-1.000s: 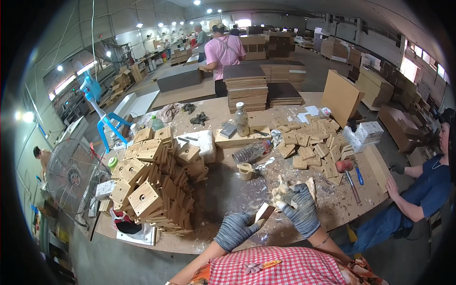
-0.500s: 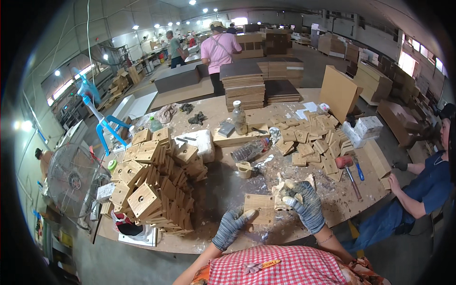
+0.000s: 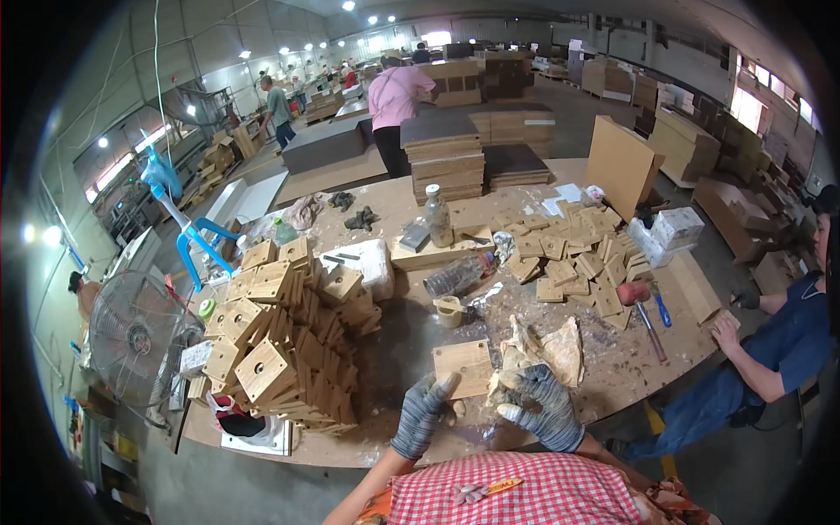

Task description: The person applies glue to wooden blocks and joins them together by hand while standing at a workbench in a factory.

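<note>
While the left hand (image 3: 426,418) pinches a flat wooden plate (image 3: 464,366) at its one o'clock, the right hand (image 3: 541,409) curls its fingers near a stained cloth (image 3: 564,350) at its twelve; whether that grip holds anything, one cannot tell. A pile of similar plates (image 3: 324,354) stands on the table (image 3: 630,389) at the left hand's ten.

two wooden plate piles (image 3: 293,337), one mallet (image 3: 646,317), one fan (image 3: 138,337), one cup (image 3: 450,316)
</note>
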The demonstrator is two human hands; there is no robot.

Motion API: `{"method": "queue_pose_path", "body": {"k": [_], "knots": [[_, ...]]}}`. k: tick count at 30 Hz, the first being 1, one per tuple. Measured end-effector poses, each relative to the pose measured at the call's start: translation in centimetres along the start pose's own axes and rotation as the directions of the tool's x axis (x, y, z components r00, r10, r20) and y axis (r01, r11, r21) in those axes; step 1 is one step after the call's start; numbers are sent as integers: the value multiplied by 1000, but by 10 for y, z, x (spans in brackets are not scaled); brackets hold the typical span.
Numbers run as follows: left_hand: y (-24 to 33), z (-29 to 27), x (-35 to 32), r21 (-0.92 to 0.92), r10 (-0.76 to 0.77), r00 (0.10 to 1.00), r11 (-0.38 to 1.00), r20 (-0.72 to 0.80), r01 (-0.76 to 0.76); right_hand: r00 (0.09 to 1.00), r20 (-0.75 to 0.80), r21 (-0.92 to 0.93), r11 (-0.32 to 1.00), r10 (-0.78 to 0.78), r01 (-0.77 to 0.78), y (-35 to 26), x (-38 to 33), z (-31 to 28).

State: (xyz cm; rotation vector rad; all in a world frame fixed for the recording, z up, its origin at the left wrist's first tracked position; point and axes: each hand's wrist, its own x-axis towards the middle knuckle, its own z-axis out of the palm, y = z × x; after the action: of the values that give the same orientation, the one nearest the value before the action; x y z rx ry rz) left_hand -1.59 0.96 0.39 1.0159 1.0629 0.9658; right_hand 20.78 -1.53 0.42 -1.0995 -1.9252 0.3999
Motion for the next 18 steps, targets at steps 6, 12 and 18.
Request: {"method": "queue_pose_path", "body": {"k": [6, 12, 18], "knots": [[10, 16, -3, -362, -83, 985, 923, 154, 134, 993, -105, 90, 995, 50, -40, 6, 11, 0], [15, 14, -5, -254, -150, 974, 948, 172, 191, 992, -118, -50, 998, -31, 25, 1, 12, -5], [0, 17, -3, -151, -82, 996, 985, 36, 87, 999, 25, 78, 996, 39, -41, -2, 1, 12]]}}
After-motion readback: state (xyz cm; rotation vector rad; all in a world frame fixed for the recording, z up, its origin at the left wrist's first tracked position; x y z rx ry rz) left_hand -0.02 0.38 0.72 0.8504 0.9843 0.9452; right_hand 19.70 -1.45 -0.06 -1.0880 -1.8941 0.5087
